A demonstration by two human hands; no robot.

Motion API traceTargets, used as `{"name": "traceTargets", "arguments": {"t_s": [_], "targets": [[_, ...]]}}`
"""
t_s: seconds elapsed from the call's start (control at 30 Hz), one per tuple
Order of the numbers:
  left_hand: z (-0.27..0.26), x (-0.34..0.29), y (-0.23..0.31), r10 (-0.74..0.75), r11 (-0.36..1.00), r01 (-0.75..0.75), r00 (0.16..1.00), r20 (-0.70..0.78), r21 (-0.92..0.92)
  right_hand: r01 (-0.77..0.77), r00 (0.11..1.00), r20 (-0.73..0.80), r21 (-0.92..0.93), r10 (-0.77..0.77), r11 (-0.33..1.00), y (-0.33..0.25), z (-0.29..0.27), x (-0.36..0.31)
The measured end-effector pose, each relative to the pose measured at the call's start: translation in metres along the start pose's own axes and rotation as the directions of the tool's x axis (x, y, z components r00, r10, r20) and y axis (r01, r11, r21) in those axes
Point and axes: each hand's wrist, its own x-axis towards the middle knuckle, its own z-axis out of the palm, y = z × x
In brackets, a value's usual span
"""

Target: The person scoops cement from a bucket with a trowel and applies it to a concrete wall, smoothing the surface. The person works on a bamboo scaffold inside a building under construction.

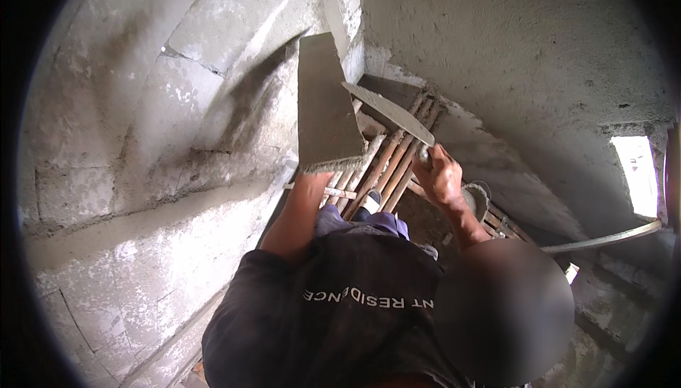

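Note:
My left hand (316,177) supports a long rectangular plasterer's hawk (328,101) from beneath; the board hides its fingers, and only the wrist edge shows. The hawk is coated in grey mortar and tilts up beside the left wall. In my right hand (443,177), the fingers wrap around the handle of a plastering trowel (390,113). Its narrow blade is smeared with grey mortar and points up and left, the tip close to the hawk's right edge. Whether tip and board touch, I cannot tell.
On the left rises a rough block wall (142,118), partly coated; a grey plastered wall (511,40) meets it in the corner. Below lies a platform of wooden poles (403,164), with my shoe (370,201) on it. A bucket (477,198) and a curved pale strip (603,240) are at the right.

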Motion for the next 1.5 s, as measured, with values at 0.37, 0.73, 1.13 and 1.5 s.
{"name": "traceTargets", "arguments": {"t_s": [0.37,0.73,1.13,1.5], "targets": [[0.048,0.066,-0.055,0.160,0.922,0.019,0.891,-0.424,0.386,-0.323,0.946,0.102,0.269,0.307,0.907,-0.022,-0.059,-0.069],[0.124,0.135,-0.160,0.519,-0.010,-0.352,0.798,0.306,0.936,-0.312,0.859,-0.347,0.231,0.377,0.922,-0.019,-0.036,-0.083],[0.214,0.085,-0.274,-0.058,0.806,0.143,0.985,-0.165,0.574,-0.622,0.068,-0.445,0.681,0.893,0.387,0.051,0.037,-0.228],[0.181,0.058,-0.308,-0.297,0.771,0.313,0.947,-0.122,0.555,-0.596,0.010,-0.394,0.735,0.919,0.322,0.073,0.017,-0.223]]}}
